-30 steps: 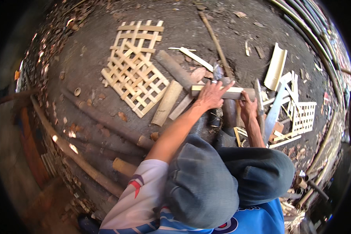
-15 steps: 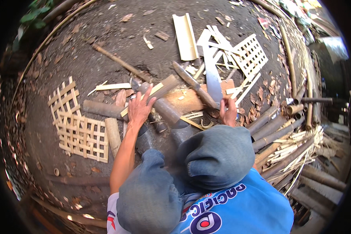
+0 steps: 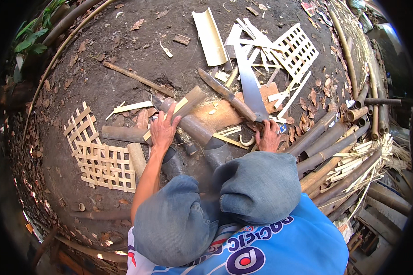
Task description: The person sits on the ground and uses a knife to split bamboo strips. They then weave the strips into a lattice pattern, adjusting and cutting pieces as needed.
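My left hand (image 3: 164, 128) rests with fingers spread over a split bamboo piece (image 3: 192, 100) with a pale cut edge, beside a thick bamboo tube (image 3: 195, 129) lying crosswise. My right hand (image 3: 268, 137), a ring on one finger, has its fingers apart at the near end of a handsaw (image 3: 248, 82); whether the fingertips touch it is unclear. The saw's wide metal blade points away from me over a reddish-brown wooden block (image 3: 220, 114). Left of the blade, a long brown tool (image 3: 229, 95), perhaps a machete, lies diagonally across the block.
Woven bamboo lattices lie at left (image 3: 108, 167) and far right (image 3: 296, 48). A half-split bamboo trough (image 3: 210, 36) lies beyond the saw, near pale strips. Bamboo poles (image 3: 323, 142) and a heap of slivers (image 3: 353, 167) sit at right. A thin stick (image 3: 137, 78) lies on the soil.
The whole view has shifted slightly. My right hand's fingers have spread a little beside the saw's near end. My left hand stays on the bamboo.
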A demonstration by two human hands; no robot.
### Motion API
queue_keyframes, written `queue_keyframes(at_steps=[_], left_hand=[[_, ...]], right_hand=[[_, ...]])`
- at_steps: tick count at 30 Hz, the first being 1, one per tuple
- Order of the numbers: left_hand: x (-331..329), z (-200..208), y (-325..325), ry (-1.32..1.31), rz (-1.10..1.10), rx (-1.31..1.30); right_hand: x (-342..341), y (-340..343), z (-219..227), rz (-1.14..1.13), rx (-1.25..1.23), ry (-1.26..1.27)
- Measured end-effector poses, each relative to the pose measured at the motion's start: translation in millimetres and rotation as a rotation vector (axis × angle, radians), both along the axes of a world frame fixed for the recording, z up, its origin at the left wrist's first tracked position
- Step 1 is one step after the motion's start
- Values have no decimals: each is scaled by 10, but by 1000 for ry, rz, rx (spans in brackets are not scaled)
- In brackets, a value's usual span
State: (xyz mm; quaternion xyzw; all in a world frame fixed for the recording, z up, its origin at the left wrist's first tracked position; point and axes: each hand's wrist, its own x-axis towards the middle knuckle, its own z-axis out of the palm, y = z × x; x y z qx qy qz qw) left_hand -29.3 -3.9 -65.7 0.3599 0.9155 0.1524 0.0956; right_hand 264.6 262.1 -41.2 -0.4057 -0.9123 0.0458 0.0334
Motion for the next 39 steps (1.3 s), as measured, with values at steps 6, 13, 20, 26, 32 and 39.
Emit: queue_keyframes(at_steps=[6, 13, 20, 26, 32, 39], left_hand=[[-20, 37, 26, -24, 9, 35], [31, 71, 22, -14, 10, 50], [76, 50, 21, -42, 66, 55], [130, 69, 74, -24, 86, 63], [111, 46, -5, 34, 87, 57], [118, 73, 16, -25, 103, 55]], right_hand=[[-101, 391, -105, 47, -168, -40], [-172, 512, -39, 109, -15, -19], [85, 960, 56, 213, 89, 227], [-100, 743, 47, -135, -228, 432], [-438, 240, 560, 28, -153, 751], [-768, -569, 1137, 254, -293, 622]])
